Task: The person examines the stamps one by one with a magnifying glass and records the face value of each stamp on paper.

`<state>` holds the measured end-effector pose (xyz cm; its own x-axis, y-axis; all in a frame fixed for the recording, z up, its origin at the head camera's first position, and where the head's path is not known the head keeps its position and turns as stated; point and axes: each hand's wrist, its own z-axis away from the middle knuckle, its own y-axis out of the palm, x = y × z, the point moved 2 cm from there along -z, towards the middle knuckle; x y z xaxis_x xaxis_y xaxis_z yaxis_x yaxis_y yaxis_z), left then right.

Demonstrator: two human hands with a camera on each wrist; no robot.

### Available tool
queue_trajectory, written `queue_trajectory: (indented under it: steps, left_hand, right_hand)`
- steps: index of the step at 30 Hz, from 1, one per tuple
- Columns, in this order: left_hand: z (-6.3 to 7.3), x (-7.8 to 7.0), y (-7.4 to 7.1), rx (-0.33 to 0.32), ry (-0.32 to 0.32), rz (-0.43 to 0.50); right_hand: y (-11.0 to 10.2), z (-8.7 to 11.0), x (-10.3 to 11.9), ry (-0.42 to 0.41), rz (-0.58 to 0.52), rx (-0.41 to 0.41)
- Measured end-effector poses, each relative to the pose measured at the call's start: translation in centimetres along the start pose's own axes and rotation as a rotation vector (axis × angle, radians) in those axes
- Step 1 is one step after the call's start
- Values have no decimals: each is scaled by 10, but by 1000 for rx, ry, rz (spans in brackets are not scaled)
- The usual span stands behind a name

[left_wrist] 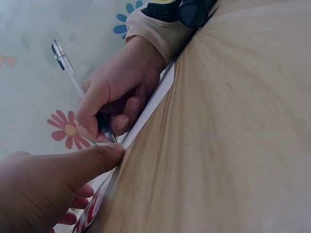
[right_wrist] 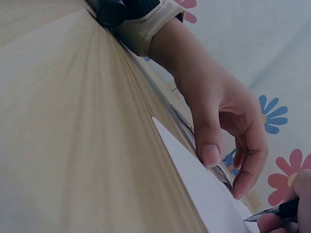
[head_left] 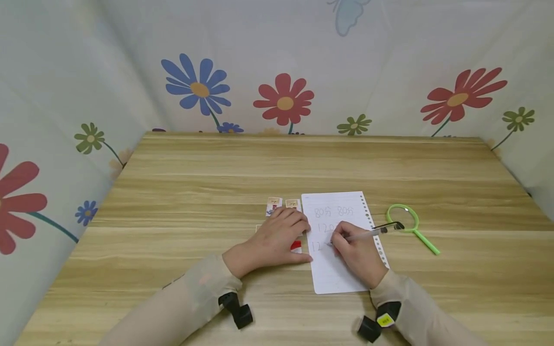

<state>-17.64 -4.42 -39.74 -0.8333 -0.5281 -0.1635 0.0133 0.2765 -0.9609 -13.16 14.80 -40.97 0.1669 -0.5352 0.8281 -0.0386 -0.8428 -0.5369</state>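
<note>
A sheet of lined paper [head_left: 335, 278] with punched holes down its right side lies on the table. It bears handwritten lines, "80分 80分" on top, and digits starting "12" lower down. My right hand [head_left: 361, 257] pinches a pen [head_left: 365, 234], its tip at the lowest written line. In the right wrist view, the dark pen tip [right_wrist: 257, 214] meets the paper. My left hand [head_left: 274, 238] rests by the sheet's left edge, thumb and fingertips at that edge, over several small printed cards [head_left: 274, 203]. Part of a red-and-white card [head_left: 296, 246] shows between thumb and fingers; the palm hides the others.
Right of the paper lies a green-rimmed magnifying glass [head_left: 427, 242], its lens partly behind the pen's end. The wooden table [head_left: 207, 168] reaches back to a flower-patterned curtain [head_left: 242, 43]. Black wrist cameras [head_left: 242, 315] sit on both sleeves.
</note>
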Motion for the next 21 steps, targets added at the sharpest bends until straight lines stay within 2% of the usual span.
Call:
queue_trajectory:
  steps: [8,16,21]
  left_hand:
    - [0,0,1,2,-3,11]
    - [-1,0,0,5,-3,9]
    - [-1,0,1,5,-1,1]
  right_hand:
    - [0,1,1,10,-7,46]
    - [-6,-1,-1,102,-126,27]
    - [-11,1,-4,109,-128,59]
